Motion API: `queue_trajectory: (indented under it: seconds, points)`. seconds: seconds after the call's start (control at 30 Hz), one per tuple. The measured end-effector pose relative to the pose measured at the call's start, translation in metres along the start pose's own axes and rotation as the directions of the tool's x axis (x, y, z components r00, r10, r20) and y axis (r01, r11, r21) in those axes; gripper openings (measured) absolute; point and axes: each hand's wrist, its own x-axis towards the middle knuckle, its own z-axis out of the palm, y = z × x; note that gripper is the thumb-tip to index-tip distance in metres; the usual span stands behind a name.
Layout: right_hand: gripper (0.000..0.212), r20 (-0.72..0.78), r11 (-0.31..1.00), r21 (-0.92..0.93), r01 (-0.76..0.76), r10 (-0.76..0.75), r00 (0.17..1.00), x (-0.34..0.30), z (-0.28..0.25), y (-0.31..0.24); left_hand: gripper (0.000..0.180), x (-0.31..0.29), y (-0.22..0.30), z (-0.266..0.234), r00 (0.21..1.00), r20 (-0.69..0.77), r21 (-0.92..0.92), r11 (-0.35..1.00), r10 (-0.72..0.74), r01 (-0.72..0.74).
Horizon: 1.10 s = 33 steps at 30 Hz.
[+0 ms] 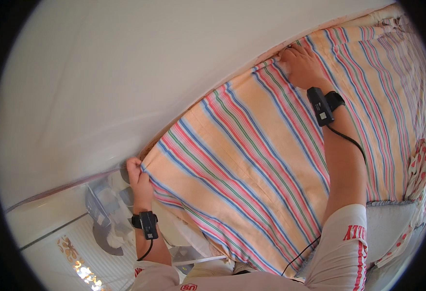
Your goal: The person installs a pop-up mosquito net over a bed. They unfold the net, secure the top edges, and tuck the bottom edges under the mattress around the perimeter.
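1. Plainly, the sheet (271, 160) lies spread on the bed before us, its stripes running from the near corner toward the wall (125, 72).
2. Our left hand (136, 170) is closed, pinching the sheet's corner at the bed's near end, beside the wall.
3. Our right hand (303, 63) reaches farther along the same wall-side edge, fingers curled down and pressing the sheet into the gap.
4. Both hands touch the sheet.

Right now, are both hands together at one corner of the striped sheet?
No, the left hand grips one corner of the striped sheet; the right hand is far along its edge.
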Motion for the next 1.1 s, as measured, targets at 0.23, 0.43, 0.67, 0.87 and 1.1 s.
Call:
queue_trajectory:
  seconds: [0.23,0.43,0.67,0.87,1.1]
  points:
    - [0.035,0.067,0.991,-0.113,0.073,-0.065,0.996,0.000,-0.008,0.000,0.066,-0.018,-0.002,-0.015,0.865,0.379,0.393,0.789,0.330,-0.473]
    - [0.029,0.127,0.975,-0.176,0.133,-0.111,0.986,0.005,-0.029,-0.008,0.079,-0.023,0.010,-0.003,0.974,0.224,0.418,0.899,0.042,-0.135]
    - [0.039,0.356,0.997,0.077,0.023,-0.049,0.933,0.009,-0.067,-0.001,0.073,-0.012,-0.003,0.004,0.839,0.364,0.720,0.448,0.405,-0.530]
    - [0.040,0.408,0.998,0.055,0.001,-0.023,0.913,0.010,-0.075,-0.006,0.080,-0.005,-0.001,0.069,0.914,0.364,0.792,0.457,0.179,-0.405]
    - [0.024,0.442,0.930,-0.288,0.230,-0.084,0.893,0.030,-0.062,-0.001,0.067,0.010,-0.021,0.081,0.947,0.294,0.929,0.194,0.127,-0.314]
